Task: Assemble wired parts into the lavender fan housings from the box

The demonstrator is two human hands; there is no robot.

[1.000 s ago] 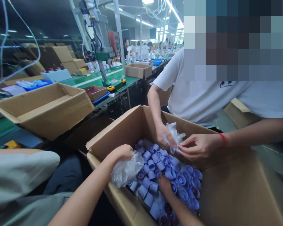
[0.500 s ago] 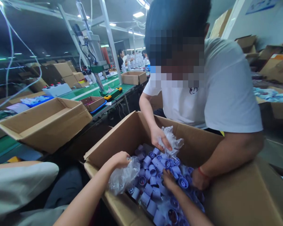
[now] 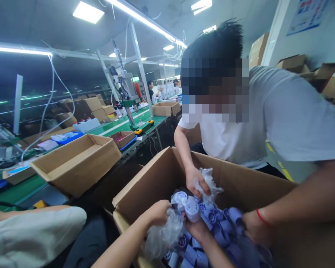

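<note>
My left hand (image 3: 158, 215) is closed on a crumpled clear plastic bag (image 3: 166, 233) over the left side of a large cardboard box (image 3: 145, 182). My right hand (image 3: 197, 227) grips a short lavender plastic cylinder (image 3: 192, 209), lifted above the pile. Beside it, another lavender cylinder (image 3: 180, 198) sits close to my left fingers; I cannot tell what supports it. More of these cylinders (image 3: 190, 255) lie loose in the box, several showing round ends. My right fingers are partly hidden behind the held piece.
Across the box a co-worker in a white shirt (image 3: 229, 141) leans in, one hand on a clear bag (image 3: 208, 186), the other among the cylinders. An open carton (image 3: 80, 163) stands by the green conveyor line (image 3: 106, 130). A press machine (image 3: 125, 85) stands behind.
My right hand has come up from the pile with a lavender cylinder, nearer my left hand. The view has tilted upward. The co-worker's red-banded arm has shifted right.
</note>
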